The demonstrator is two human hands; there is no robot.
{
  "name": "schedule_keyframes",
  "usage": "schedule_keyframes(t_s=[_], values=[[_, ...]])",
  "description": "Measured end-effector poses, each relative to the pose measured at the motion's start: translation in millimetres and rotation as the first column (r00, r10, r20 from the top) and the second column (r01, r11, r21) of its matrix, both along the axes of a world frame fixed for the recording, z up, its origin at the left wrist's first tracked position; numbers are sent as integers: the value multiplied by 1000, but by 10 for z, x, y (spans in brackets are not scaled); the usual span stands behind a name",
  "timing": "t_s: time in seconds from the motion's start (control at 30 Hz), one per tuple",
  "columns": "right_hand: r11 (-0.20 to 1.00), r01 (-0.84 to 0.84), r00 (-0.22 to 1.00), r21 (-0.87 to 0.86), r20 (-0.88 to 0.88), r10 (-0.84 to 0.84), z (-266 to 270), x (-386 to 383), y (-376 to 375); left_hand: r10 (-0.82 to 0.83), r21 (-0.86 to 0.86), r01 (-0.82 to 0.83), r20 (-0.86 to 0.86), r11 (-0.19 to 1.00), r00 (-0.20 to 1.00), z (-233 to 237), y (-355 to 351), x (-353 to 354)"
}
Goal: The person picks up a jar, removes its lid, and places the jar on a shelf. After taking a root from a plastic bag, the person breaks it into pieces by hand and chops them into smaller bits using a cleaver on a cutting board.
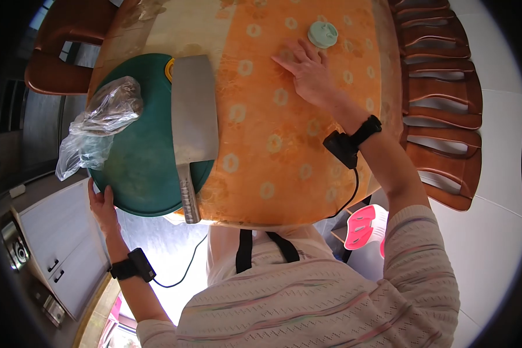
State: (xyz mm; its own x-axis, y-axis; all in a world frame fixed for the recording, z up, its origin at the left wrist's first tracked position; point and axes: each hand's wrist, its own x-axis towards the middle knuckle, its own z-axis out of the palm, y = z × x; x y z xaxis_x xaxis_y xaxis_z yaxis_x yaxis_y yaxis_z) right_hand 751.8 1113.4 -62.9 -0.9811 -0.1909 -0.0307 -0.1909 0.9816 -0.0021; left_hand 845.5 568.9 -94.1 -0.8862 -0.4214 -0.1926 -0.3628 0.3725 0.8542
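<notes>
My left hand [102, 207] is at the near left rim of a round green cutting board [139, 151], touching its edge with thumb and fingers apart. A broad cleaver [194, 110] lies across the right side of the board, its metal handle pointing toward me. On the board's left part rests a clear plastic bag [113, 107] with something brownish inside that I cannot make out. My right hand [310, 72] lies open on the orange tablecloth, fingers spread. Just beyond its fingertips stands a small mint-green lidded container [322, 35].
The table wears an orange patterned tablecloth [272, 191]. Brown chairs [441, 151] line its right side, and another brown chair [69, 46] stands at the far left. A yellow ring-shaped item [169, 69] peeks out beside the cleaver. Below right is a pink-and-white object [365, 226]; white cabinets [64, 243] stand at left.
</notes>
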Motion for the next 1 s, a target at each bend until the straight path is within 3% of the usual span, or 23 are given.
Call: schedule_keyframes(t_s=[0.13,0.2,0.23,0.3,0.33,0.37,0.4,0.43,0.5,0.63,0.73,0.8,0.93,1.0], values=[[993,-40,998,-114,-42,35,132,152,33,-13,-7,13,8,1000,1000,46,49,-4],[898,-283,942,-337,80,327,291,278,115,7,20,-7,-7,1000,1000,53,58,0],[898,-283,942,-335,79,327,262,334,173,7,21,-7,-8,1000,1000,48,29,4],[729,-158,970,-667,32,239,195,434,255,-41,8,41,27,999,999,43,-43,5],[729,-156,970,-667,34,239,219,452,297,-41,8,41,29,999,999,38,-63,7],[701,47,979,-712,172,109,245,470,348,-27,62,24,40,998,999,36,-87,-7],[643,249,949,-724,315,-13,309,479,344,-14,115,8,51,993,999,80,-52,-41],[640,255,948,-725,318,-17,357,508,326,-19,113,13,55,994,998,106,-3,-79],[753,252,942,-607,332,-48,429,644,269,103,301,-114,53,947,993,149,101,-144],[712,243,956,-658,288,-60,359,1012,234,62,308,-94,110,947,992,225,94,-152],[678,343,914,-650,398,-79,399,1202,126,97,323,-136,132,937,986,263,186,-105],[703,435,855,-563,503,-126,445,1234,-51,62,292,-103,144,951,988,204,179,-45],[767,447,813,-461,568,-133,544,1169,-640,0,387,-52,133,920,991,165,317,72],[621,484,843,-617,519,-141,489,1327,-868,47,436,-87,103,896,994,215,563,248]])
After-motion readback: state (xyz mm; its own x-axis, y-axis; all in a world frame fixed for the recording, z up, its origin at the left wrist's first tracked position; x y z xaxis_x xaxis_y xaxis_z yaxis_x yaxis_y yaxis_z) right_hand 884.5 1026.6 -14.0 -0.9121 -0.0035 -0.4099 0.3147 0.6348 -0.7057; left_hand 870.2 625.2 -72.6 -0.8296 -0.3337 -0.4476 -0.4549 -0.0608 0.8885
